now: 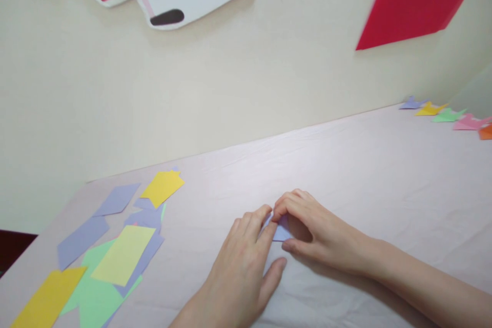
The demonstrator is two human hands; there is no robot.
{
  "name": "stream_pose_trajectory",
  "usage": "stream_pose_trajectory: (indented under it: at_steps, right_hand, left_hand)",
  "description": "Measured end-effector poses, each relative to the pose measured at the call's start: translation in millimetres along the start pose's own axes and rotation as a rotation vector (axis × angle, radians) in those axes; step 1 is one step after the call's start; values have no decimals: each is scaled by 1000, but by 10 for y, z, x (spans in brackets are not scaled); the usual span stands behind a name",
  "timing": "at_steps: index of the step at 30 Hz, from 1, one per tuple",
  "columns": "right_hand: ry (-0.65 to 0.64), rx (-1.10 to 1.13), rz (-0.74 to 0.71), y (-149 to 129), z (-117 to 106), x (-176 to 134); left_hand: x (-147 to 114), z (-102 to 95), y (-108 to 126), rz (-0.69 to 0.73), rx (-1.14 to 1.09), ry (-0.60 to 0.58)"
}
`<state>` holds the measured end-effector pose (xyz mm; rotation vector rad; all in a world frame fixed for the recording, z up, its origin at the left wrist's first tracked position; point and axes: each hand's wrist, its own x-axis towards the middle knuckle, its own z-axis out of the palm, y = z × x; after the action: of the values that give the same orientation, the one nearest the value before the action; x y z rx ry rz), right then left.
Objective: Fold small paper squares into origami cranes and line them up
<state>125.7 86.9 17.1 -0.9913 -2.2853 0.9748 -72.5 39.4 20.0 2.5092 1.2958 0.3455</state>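
A small folded piece of light-purple paper (282, 230) lies on the cloth-covered table between my two hands, largely covered by them. My left hand (246, 256) rests over its left side, fingers stretched out and thumb held apart. On the other side, my right hand (313, 225) curves around the paper, its fingertips at the top corner and its thumb by the lower right edge. The fingertips of both hands meet near the top of the paper. How the paper is folded underneath is hidden.
Loose purple, green and yellow paper sheets (123, 256) overlap on the left of the table (338, 164). Several small folded paper pieces (446, 115) stand in a row at the far right. Behind the table is a wall (230, 82) with red and white decorations.
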Motion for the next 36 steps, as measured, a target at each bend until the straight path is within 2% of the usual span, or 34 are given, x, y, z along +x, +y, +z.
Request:
stream_pose_trajectory:
  at_steps: [6,10,17,22,26,36]
  right_hand:
    - [-6,-52,-95,52,-12,-5]
    - [-12,-85,-124,67,-35,-5]
    - [-18,-67,-130,84,-39,-4]
    - [-14,-45,-113,95,-32,10]
    - [16,-49,-43,90,-31,16]
    - [52,-107,81,41,25,28]
  left_hand:
    - [24,-70,-26,-47,-3,-13]
    - [41,-53,-46,-38,-32,49]
    - [64,-13,-90,-29,-209,135]
    - [90,-18,-72,-70,-237,150]
    - [119,17,-46,-123,-222,186]
    - [160,83,-25,-171,-140,164]
